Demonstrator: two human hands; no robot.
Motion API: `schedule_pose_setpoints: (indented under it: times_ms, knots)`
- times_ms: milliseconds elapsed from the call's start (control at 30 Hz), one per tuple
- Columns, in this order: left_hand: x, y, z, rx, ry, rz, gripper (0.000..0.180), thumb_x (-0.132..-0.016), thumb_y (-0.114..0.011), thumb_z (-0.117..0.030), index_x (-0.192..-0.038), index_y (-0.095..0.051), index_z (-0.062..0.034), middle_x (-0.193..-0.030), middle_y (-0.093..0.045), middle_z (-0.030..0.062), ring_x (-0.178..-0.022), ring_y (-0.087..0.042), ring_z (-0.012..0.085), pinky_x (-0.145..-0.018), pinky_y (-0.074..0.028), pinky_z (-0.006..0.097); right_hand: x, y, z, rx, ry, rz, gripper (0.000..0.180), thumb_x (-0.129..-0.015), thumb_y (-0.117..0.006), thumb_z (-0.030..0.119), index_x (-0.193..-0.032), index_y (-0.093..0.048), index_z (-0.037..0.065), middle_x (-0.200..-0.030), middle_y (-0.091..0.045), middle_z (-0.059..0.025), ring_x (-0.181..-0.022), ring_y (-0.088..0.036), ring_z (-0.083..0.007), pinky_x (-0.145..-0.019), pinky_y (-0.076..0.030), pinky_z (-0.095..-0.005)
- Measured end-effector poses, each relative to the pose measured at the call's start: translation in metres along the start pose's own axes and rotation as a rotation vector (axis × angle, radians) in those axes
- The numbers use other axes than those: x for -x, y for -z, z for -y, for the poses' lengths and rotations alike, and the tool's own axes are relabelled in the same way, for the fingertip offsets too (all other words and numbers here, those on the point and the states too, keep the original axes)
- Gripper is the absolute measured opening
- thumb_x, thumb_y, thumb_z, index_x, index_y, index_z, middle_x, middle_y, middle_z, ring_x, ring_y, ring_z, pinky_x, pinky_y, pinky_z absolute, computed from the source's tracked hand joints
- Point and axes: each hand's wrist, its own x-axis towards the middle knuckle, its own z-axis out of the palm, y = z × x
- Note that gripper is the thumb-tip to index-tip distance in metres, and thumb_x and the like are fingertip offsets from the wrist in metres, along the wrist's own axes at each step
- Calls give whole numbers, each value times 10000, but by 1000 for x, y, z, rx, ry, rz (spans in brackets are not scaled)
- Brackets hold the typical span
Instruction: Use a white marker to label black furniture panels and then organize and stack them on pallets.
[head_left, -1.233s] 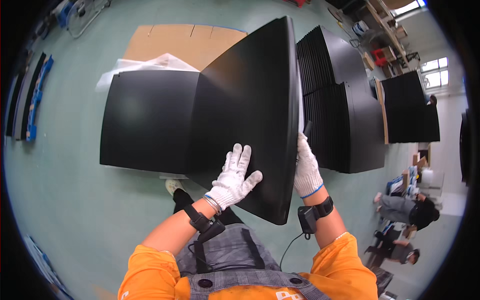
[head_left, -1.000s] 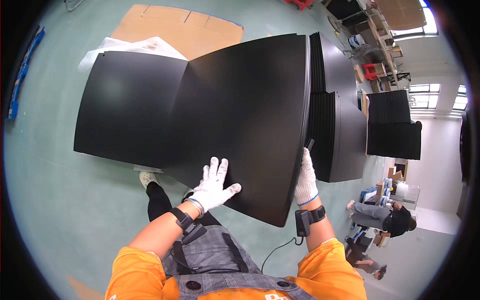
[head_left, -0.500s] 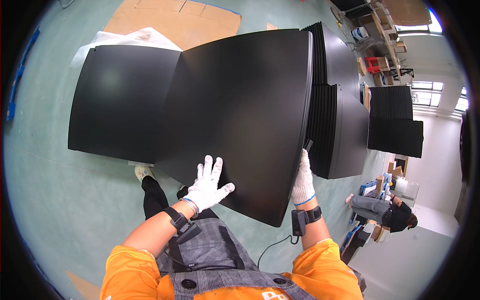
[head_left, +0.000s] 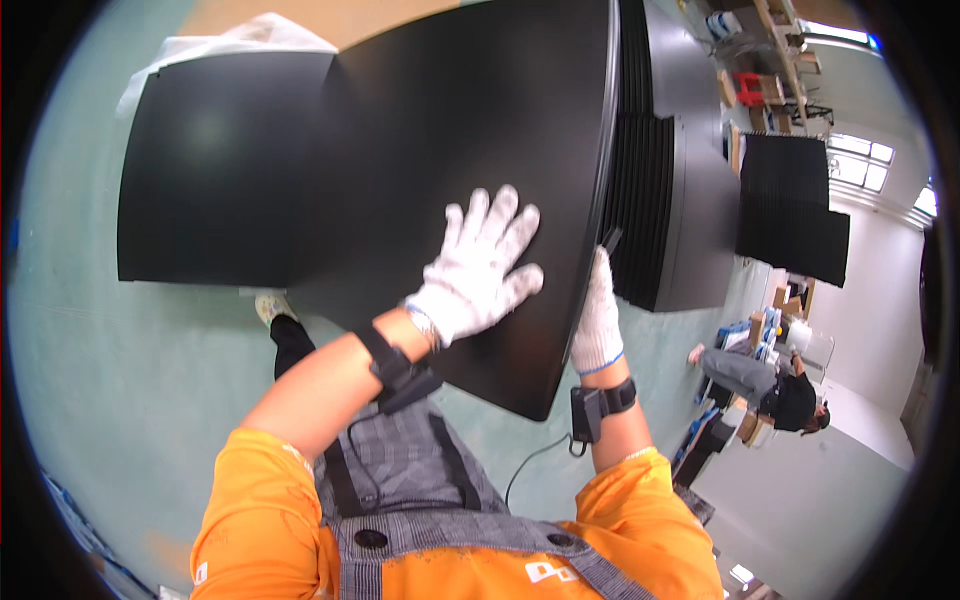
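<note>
Large black panel (head_left: 470, 150) fills the middle, tilted, blocking everything ahead of the left hand (head_left: 480, 270) spread flat on it. Right hand (head_left: 598, 320) grips its right edge, squeezed close against the stack of ribbed black panels (head_left: 645, 210). Flat black sheet (head_left: 215, 170) covers the floor (head_left: 120, 370) left. Open floor lower left and right of the stack.

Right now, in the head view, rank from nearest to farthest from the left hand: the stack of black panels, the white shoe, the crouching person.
1. Stack of black panels, right of the left hand.
2. White shoe, lower left, on the floor.
3. Crouching person, far right.
</note>
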Motion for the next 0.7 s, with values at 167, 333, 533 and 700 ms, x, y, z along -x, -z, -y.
schedule_pose_setpoints:
  times_ms: [167,333,533,700]
  knots:
    - [-8,-21,33,-22,135,-45,727,-892,-341,-598,-1453,-179,-165,-1511,-95,147,-1380,-72,391,-1099,-57,523,-3,9,3,31,13,-14,444,-925,-468,448,-1156,-547,77,-1113,-587,-59,-980,-566,-181,-855,-481,-324]
    - [18,-37,83,52,514,-8,711,-910,-270,-595,-1462,-111,-176,-1517,-52,136,-1385,-54,375,-1102,-74,515,0,6,3,115,81,-52,435,-930,-454,448,-1146,-545,81,-1069,-587,-43,-946,-574,-176,-812,-501,-314]
    - [86,-40,127,212,964,111,747,-895,-188,-630,-1462,-72,-157,-1519,-48,128,-1382,-78,373,-1091,-160,519,8,-13,-1,135,77,-88,421,-941,-439,439,-1135,-555,84,-1030,-595,-32,-907,-584,-161,-782,-510,-298]
    - [70,13,80,284,894,204,926,-806,-241,-756,-1462,-44,-132,-1510,-38,178,-1379,-105,381,-1093,-171,490,29,-43,0,123,109,-68,396,-948,-435,420,-1125,-558,87,-1006,-595,-29,-874,-588,-147,-742,-519,-273]
